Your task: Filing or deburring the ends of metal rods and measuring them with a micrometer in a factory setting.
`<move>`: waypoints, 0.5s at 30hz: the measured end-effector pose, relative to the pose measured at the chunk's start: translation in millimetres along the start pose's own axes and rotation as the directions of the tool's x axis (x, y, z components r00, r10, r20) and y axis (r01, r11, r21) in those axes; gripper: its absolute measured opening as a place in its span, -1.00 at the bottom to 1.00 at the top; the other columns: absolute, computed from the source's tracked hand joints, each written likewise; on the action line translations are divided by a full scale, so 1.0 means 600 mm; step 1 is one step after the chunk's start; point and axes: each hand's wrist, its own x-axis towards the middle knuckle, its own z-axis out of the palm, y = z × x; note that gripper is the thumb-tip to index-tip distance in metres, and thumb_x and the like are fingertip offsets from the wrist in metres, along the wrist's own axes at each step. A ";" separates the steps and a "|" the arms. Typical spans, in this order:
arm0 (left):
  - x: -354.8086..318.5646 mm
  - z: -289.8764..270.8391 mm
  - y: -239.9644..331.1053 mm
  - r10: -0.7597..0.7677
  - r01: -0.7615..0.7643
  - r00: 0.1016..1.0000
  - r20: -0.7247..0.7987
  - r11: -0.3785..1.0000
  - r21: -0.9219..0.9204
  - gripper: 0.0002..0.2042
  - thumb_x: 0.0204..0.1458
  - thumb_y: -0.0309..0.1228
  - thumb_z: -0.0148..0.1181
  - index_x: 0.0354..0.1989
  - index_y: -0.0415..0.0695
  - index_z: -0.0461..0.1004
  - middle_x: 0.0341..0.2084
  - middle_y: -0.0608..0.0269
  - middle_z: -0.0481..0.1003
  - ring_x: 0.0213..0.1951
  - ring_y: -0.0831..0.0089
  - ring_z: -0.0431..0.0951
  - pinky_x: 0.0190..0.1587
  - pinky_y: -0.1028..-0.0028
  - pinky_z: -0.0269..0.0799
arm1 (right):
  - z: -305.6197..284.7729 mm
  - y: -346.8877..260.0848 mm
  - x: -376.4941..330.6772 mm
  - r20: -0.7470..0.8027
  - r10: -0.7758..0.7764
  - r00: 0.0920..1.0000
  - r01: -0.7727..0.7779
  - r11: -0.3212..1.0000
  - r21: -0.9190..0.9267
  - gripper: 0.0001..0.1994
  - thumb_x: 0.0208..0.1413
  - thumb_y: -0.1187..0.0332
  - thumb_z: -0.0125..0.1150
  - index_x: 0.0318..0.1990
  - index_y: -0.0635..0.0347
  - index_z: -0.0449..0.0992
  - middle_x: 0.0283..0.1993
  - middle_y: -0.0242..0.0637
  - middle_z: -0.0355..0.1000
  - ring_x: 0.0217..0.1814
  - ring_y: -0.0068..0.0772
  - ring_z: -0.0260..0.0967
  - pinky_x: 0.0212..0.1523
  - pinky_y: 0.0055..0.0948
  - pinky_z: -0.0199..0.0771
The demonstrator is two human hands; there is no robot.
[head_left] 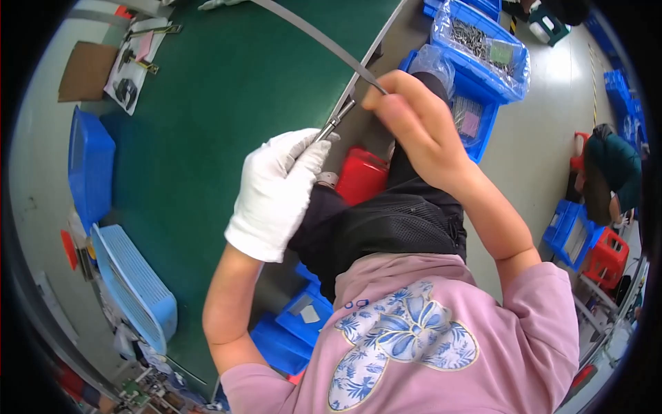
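Observation:
My left hand [273,186], in a white glove, is closed round a thin stepped metal rod [334,124] that points up and right. Part of the rod is hidden in the fingers. My bare right hand [418,123] pinches the lower end of a long narrow grey strip [321,38], slightly blurred by motion. From these fingers the strip curves up and left over the table, out through the top of the view. A small gap separates the right fingertips from the rod's tip, and the strip's material cannot be made out.
A green table [186,138] lies to my left, with a light-blue basket [141,283] and a blue bin [91,162] along its far left. At upper right, a blue crate [518,86] holds many small metal parts in plastic. A red stool [362,176] shows beyond my lap.

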 end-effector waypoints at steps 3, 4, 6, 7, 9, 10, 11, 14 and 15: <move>-0.004 0.012 0.003 0.331 -0.292 0.944 -0.015 0.854 0.431 -0.85 -0.04 -0.53 0.11 -0.27 -0.22 0.46 -0.61 0.15 0.40 -0.57 0.31 0.47 -0.51 0.45 0.35 | -0.009 0.015 -0.051 -0.044 0.049 0.998 -0.045 0.994 0.102 -0.79 0.20 0.36 -0.16 -0.37 0.33 0.33 -0.50 -0.25 0.31 -0.49 -0.48 0.25 -0.40 -0.59 0.24; -0.005 0.017 0.001 0.373 -0.309 0.927 -0.032 0.811 0.496 -0.84 -0.05 -0.52 0.11 -0.26 -0.19 0.46 -0.60 0.16 0.40 -0.58 0.27 0.46 -0.51 0.43 0.35 | -0.005 0.023 -0.067 -0.039 0.035 0.999 -0.031 0.993 0.110 -0.78 0.20 0.36 -0.17 -0.37 0.33 0.33 -0.50 -0.24 0.31 -0.48 -0.48 0.26 -0.40 -0.59 0.24; -0.002 0.026 -0.005 0.401 -0.316 0.915 -0.038 0.772 0.551 -0.83 -0.05 -0.51 0.12 -0.25 -0.15 0.47 -0.59 0.16 0.40 -0.58 0.22 0.45 -0.51 0.41 0.35 | 0.000 0.024 -0.093 0.011 0.073 0.997 -0.073 0.989 0.126 -0.78 0.21 0.37 -0.19 -0.36 0.35 0.32 -0.50 -0.22 0.32 -0.48 -0.45 0.28 -0.39 -0.59 0.26; 0.001 0.028 -0.008 0.455 -0.353 0.889 -0.049 0.749 0.560 -0.83 -0.06 -0.50 0.13 -0.24 -0.13 0.46 -0.59 0.16 0.40 -0.58 0.21 0.44 -0.51 0.39 0.34 | 0.012 0.034 -0.103 -0.027 0.056 0.998 -0.051 0.985 0.164 -0.79 0.20 0.38 -0.19 -0.35 0.35 0.32 -0.50 -0.22 0.32 -0.50 -0.44 0.27 -0.41 -0.59 0.26; 0.003 0.028 -0.011 0.498 -0.381 0.865 -0.060 0.731 0.565 -0.82 -0.06 -0.49 0.14 -0.24 -0.11 0.46 -0.59 0.16 0.40 -0.58 0.20 0.44 -0.52 0.36 0.34 | 0.029 0.038 -0.111 -0.091 0.045 0.995 -0.029 0.985 0.172 -0.80 0.19 0.39 -0.19 -0.35 0.34 0.32 -0.51 -0.23 0.32 -0.55 -0.46 0.24 -0.43 -0.58 0.26; 0.002 0.024 -0.011 0.486 -0.379 0.873 -0.041 0.727 0.572 -0.82 -0.07 -0.49 0.14 -0.24 -0.11 0.46 -0.59 0.16 0.40 -0.58 0.19 0.43 -0.52 0.35 0.34 | 0.032 0.038 -0.111 -0.060 0.058 0.996 -0.047 0.983 0.177 -0.80 0.18 0.39 -0.19 -0.34 0.34 0.33 -0.51 -0.23 0.32 -0.57 -0.48 0.22 -0.44 -0.57 0.25; 0.002 0.021 -0.010 0.476 -0.376 0.879 -0.022 0.723 0.579 -0.83 -0.07 -0.49 0.14 -0.25 -0.12 0.46 -0.59 0.15 0.40 -0.58 0.18 0.43 -0.52 0.35 0.34 | 0.034 0.039 -0.111 -0.028 0.070 0.997 -0.063 0.981 0.182 -0.80 0.18 0.39 -0.19 -0.34 0.34 0.33 -0.51 -0.23 0.32 -0.58 -0.49 0.20 -0.45 -0.57 0.25; 0.000 0.018 -0.011 0.483 -0.382 0.875 -0.036 0.735 0.560 -0.84 -0.07 -0.50 0.14 -0.26 -0.12 0.46 -0.60 0.15 0.39 -0.59 0.18 0.43 -0.53 0.35 0.33 | 0.034 0.039 -0.110 0.053 0.108 0.993 -0.115 0.978 0.173 -0.81 0.17 0.41 -0.19 -0.34 0.35 0.33 -0.50 -0.22 0.33 -0.60 -0.50 0.19 -0.45 -0.56 0.26; 0.000 0.018 -0.010 0.494 -0.390 0.868 -0.045 0.735 0.555 -0.84 -0.07 -0.50 0.14 -0.27 -0.12 0.46 -0.61 0.16 0.39 -0.59 0.18 0.42 -0.54 0.35 0.33 | 0.034 0.039 -0.108 0.070 0.111 0.991 -0.122 0.975 0.185 -0.81 0.17 0.41 -0.19 -0.33 0.35 0.33 -0.49 -0.22 0.34 -0.58 -0.48 0.21 -0.45 -0.56 0.27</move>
